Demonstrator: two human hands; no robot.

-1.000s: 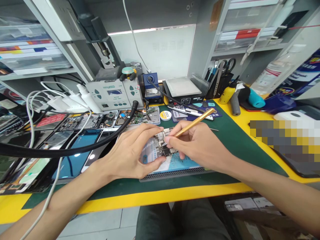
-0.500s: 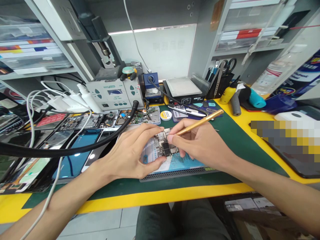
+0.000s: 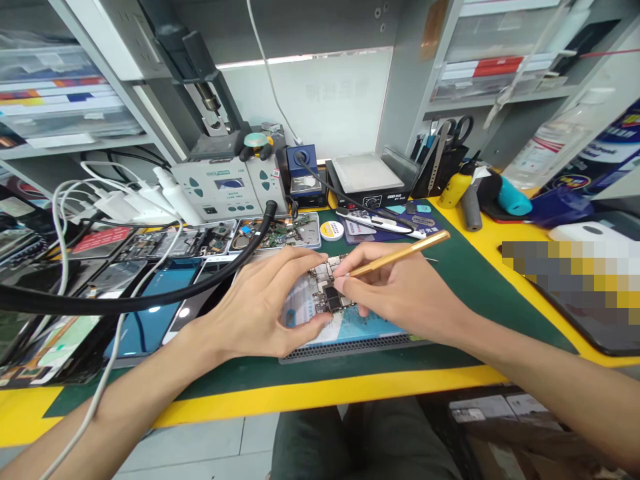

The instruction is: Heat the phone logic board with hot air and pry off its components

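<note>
A small phone circuit board [image 3: 331, 295] with a dark square chip lies on a blue-and-white work pad [image 3: 370, 328]. My left hand [image 3: 265, 300] curves around its left side, thumb at the near edge and fingers at the far edge, closed on it. In my right hand [image 3: 395, 283] is a slim gold pen-shaped tool [image 3: 405, 253], gripped like a pencil over the board's right part. Its back end slants up to the right. The fingers hide its working tip and some of the board.
Phones [image 3: 150, 307] and a parts tray [image 3: 295, 230] fill the left. Across them arches a thick black hose [image 3: 200, 300]. Behind stand a grey control station [image 3: 230, 190], a soldering-iron stand [image 3: 303, 177] and a flat-topped device [image 3: 367, 175]. A large dark device [image 3: 575, 313] lies right.
My right hand has shifted very slightly, and the gold tool's back end is a little farther right and lower. My left hand and the board stay put.
</note>
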